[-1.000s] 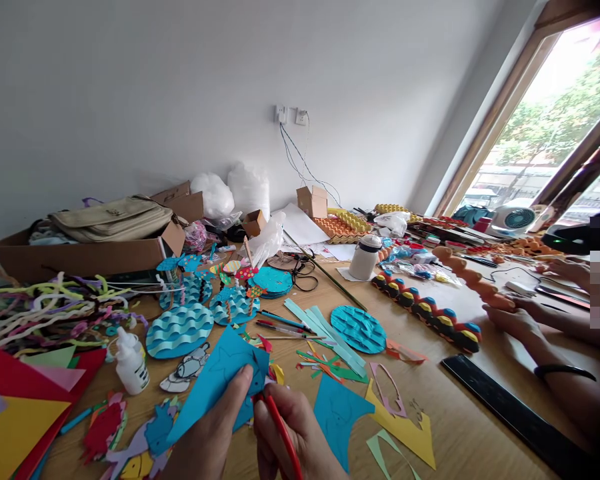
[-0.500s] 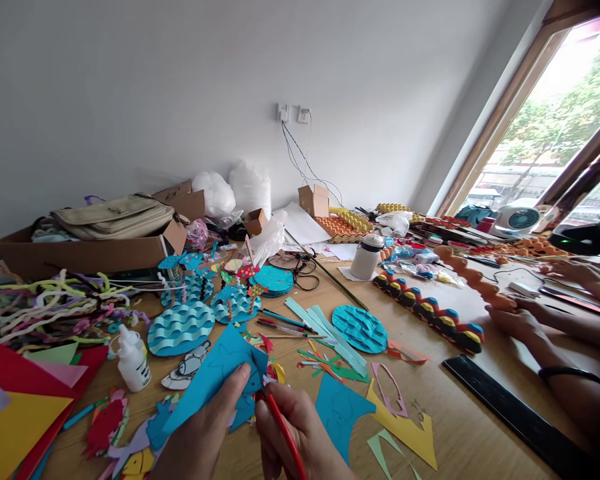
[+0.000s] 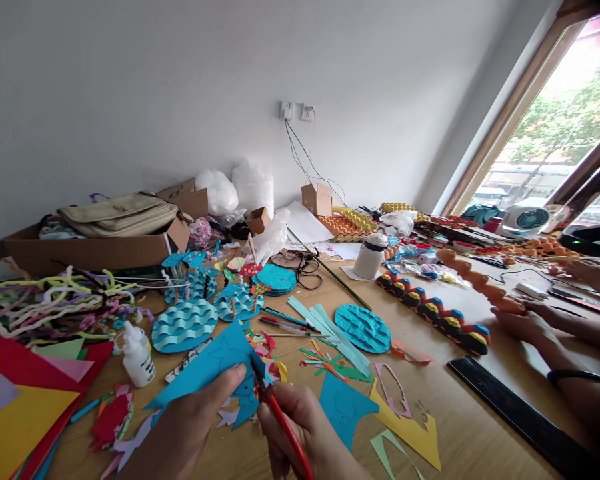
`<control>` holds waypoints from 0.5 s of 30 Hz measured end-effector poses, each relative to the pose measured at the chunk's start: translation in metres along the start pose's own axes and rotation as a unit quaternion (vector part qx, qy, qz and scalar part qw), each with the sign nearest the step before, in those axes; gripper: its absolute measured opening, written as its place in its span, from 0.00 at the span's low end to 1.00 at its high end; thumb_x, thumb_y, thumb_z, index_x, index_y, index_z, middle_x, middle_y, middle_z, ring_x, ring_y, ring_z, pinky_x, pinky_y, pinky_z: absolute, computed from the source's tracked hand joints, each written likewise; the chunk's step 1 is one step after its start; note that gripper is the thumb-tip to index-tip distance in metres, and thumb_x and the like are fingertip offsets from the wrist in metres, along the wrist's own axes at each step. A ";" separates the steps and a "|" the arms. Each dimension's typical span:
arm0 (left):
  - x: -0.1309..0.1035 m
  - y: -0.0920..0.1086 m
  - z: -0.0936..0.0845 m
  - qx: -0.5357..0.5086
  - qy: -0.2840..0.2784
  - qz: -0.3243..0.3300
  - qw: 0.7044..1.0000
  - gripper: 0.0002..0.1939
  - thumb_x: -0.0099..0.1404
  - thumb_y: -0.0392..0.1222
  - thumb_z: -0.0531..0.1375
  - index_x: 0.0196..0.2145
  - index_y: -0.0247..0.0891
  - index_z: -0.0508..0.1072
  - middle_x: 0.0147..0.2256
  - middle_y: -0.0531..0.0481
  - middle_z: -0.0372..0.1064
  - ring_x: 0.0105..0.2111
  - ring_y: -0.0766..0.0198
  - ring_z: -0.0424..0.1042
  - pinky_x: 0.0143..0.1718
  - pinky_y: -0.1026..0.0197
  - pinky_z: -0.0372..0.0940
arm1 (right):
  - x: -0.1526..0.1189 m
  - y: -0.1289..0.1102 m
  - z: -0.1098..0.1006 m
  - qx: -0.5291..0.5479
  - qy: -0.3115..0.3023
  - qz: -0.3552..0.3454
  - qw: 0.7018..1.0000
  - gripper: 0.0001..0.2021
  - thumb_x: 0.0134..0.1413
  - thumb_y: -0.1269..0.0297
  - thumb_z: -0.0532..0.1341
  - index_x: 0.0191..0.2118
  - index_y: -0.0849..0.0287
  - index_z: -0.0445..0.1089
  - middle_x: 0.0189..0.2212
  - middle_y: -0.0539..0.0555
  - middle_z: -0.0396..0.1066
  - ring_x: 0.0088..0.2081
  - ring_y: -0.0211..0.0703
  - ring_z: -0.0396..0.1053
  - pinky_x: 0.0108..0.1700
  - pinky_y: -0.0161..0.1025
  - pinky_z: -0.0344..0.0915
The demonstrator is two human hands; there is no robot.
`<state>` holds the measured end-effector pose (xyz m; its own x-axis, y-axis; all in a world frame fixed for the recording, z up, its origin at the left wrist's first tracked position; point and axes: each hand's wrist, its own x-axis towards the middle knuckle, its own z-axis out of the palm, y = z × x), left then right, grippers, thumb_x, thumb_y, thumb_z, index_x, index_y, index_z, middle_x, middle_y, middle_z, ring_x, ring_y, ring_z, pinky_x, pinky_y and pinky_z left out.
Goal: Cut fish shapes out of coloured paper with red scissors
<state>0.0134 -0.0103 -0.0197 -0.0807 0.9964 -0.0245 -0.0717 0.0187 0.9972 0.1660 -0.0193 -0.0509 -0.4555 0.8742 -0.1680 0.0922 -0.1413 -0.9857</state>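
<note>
Here, the left hand [image 3: 205, 413] clamps a blue paper sheet [image 3: 215, 363] between thumb and fingers, above the wooden table [image 3: 250, 450]. The right hand [image 3: 300, 427] has its fingers wrapped around the handles of red scissors [image 3: 286, 433], their blades at the sheet's right edge. A white glue bottle [image 3: 139, 357] stands left of the sheet, and another blue piece [image 3: 347, 408] lies right of the scissors, beside a yellow offcut [image 3: 410, 430].

To my left, a beige bag [image 3: 120, 215] lay on an open cardboard box [image 3: 85, 253]. Beyond the desk [image 3: 405, 363], cables [image 3: 300, 150] hung from the wall sockets [image 3: 296, 111], and a white fan [image 3: 526, 218] stood near the window [image 3: 545, 133] on my right.
</note>
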 end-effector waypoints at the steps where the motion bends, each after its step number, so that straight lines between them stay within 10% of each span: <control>1: 0.000 0.000 0.000 0.001 0.001 -0.001 1.000 0.09 0.49 0.45 0.64 0.29 0.42 0.77 0.32 0.52 0.77 0.45 0.50 0.71 0.45 0.53 0.68 | 0.000 0.001 0.000 0.000 -0.003 -0.001 1.000 0.29 0.41 0.33 0.52 0.24 0.60 0.58 0.10 0.43 0.54 0.12 0.28 0.53 0.13 0.25 0.50; 15: 0.001 -0.013 -0.005 0.015 -0.006 0.011 1.000 0.07 0.49 0.45 0.64 0.28 0.42 0.76 0.33 0.54 0.76 0.46 0.50 0.69 0.45 0.57 0.67 | -0.003 -0.012 0.001 0.001 -0.012 0.000 1.000 0.31 0.36 0.30 0.52 0.22 0.59 0.56 0.11 0.45 0.56 0.13 0.28 0.53 0.15 0.26 0.49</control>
<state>0.0089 -0.0103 -0.0330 -0.0692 0.9976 -0.0020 -0.0395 -0.0008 0.9992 0.1653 -0.0205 -0.0385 -0.4762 0.8629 -0.1692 0.0914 -0.1428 -0.9855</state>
